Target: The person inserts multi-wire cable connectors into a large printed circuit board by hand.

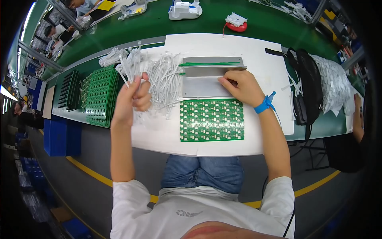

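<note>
My left hand (137, 95) is raised, fingers curled and slightly blurred, in front of a heap of thin white strips like cable ties (161, 77). Whether any strip is in its grip, I cannot make out. My right hand (243, 85), wearing a blue wrist strap, has its fingers curled at the right end of a grey metal fixture (199, 85) with an upright plate; anything between the fingers is hidden. Narrow green strips (213, 63) lie along the fixture behind that plate. A green circuit board panel (211, 120) lies flat nearer me, just below the fixture.
Stacked green circuit panels (99, 95) stand left of the strips, beside black racks (69, 91). A black bag (308, 87) and a white bundle (332, 83) lie right. White housings (185, 10) and a red round item (237, 27) sit on the far green bench. Other people work nearby.
</note>
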`<move>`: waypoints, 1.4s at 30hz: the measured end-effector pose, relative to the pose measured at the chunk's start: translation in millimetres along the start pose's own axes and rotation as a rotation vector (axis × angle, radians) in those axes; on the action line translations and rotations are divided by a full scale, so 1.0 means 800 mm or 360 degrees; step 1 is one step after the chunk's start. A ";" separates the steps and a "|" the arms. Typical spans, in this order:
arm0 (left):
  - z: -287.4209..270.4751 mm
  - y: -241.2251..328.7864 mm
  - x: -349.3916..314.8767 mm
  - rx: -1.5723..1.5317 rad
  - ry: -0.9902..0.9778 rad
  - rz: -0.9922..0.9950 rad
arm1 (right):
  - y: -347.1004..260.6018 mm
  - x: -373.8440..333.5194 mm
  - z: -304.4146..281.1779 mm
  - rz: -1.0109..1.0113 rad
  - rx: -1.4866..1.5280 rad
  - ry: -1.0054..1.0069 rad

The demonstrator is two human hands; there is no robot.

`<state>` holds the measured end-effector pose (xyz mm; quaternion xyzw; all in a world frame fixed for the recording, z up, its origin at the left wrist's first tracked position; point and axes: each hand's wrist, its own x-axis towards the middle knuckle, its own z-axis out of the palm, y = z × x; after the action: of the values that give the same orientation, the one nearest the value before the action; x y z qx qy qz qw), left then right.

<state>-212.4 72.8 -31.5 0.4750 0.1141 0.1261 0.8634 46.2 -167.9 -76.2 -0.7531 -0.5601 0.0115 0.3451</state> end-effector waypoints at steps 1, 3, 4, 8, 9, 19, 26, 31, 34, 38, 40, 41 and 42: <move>0.019 -0.014 -0.001 -0.0106 -0.0011 0.0011 | 0.000 -0.002 -0.003 0.0018 -0.0015 0.0003; 0.057 -0.043 -0.005 -0.0075 0.0068 0.0011 | 0.000 -0.006 -0.007 -0.0030 0.0100 0.0026; 0.071 -0.059 -0.007 -0.0056 0.0053 0.0014 | -0.003 -0.008 -0.009 -0.0024 0.0168 0.0026; 0.122 -0.110 -0.014 -0.0199 -0.0155 -0.0096 | -0.048 -0.006 -0.012 -0.0168 0.0607 -0.0176; 0.130 -0.120 -0.013 -0.0099 -0.0131 -0.0108 | -0.061 -0.009 -0.007 -0.0314 0.0732 -0.0172; 0.121 -0.148 -0.037 0.0865 -0.0218 -0.0254 | -0.152 -0.087 0.048 0.0395 0.1378 0.0053; 0.132 -0.150 -0.054 0.0499 -0.0321 0.0272 | -0.166 -0.098 0.058 0.0438 0.1647 0.0383; 0.114 -0.125 -0.070 0.1357 -0.0177 0.0532 | -0.164 -0.107 0.053 0.0528 0.2020 0.0505; 0.117 -0.121 -0.066 0.1432 0.0178 0.0794 | -0.177 -0.108 0.046 0.0625 0.2062 0.0366; 0.128 -0.108 -0.053 0.1127 0.0419 0.0771 | -0.186 -0.116 0.051 0.0710 0.2039 0.0108; 0.124 -0.108 -0.052 0.1023 0.0431 0.0697 | -0.191 -0.117 0.047 0.0608 0.1755 0.0133; 0.124 -0.107 -0.052 0.0959 0.0390 0.0649 | -0.191 -0.117 0.048 0.0611 0.1755 0.0129; 0.123 -0.108 -0.052 0.0893 0.0347 0.0601 | -0.189 -0.118 0.051 0.0660 0.1776 0.0188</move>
<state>-210.8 -63.4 -49.8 0.6902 0.1462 0.2972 0.6434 -131.5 -207.4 -61.5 -0.5510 -0.2906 0.3291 0.7097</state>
